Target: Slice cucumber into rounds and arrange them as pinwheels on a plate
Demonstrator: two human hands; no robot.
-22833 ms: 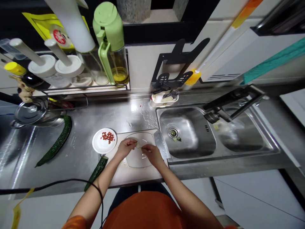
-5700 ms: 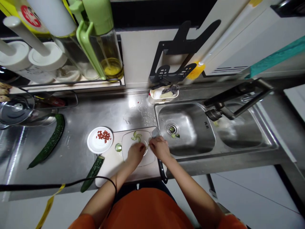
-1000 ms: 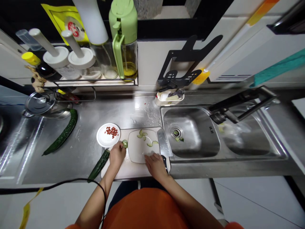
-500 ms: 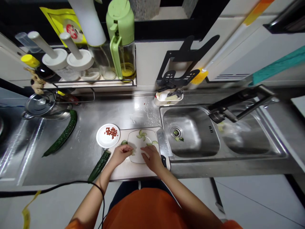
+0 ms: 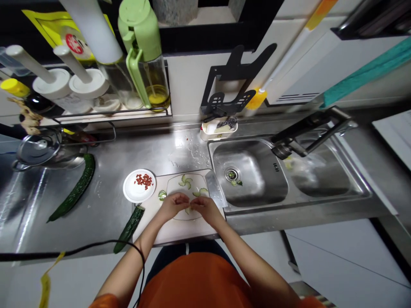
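Note:
My left hand [image 5: 175,206] and my right hand [image 5: 206,209] meet fingertip to fingertip above a white square plate [image 5: 173,188] with a thin dark rim. Both are closed in a pinch at a small pale green cucumber slice [image 5: 188,211], partly hidden by the fingers. Farther back on the plate, several curved cucumber slices [image 5: 185,182] form a pinwheel, and more slices [image 5: 200,192] lie to the right. The plate rests on a pale cutting board [image 5: 154,233]. A few round cucumber slices [image 5: 162,195] sit on the board left of the plate.
A knife [image 5: 215,188] lies along the board's right edge, beside the sink [image 5: 257,171]. To the left are a white dish [image 5: 129,188] with red berries, a cut cucumber [image 5: 129,229] and a whole cucumber [image 5: 75,190]. A black cable [image 5: 93,245] crosses my left forearm.
My right hand has gone from fingers apart to a pinch, and its fingertips have come together with my left hand's. The whole view has shifted slightly.

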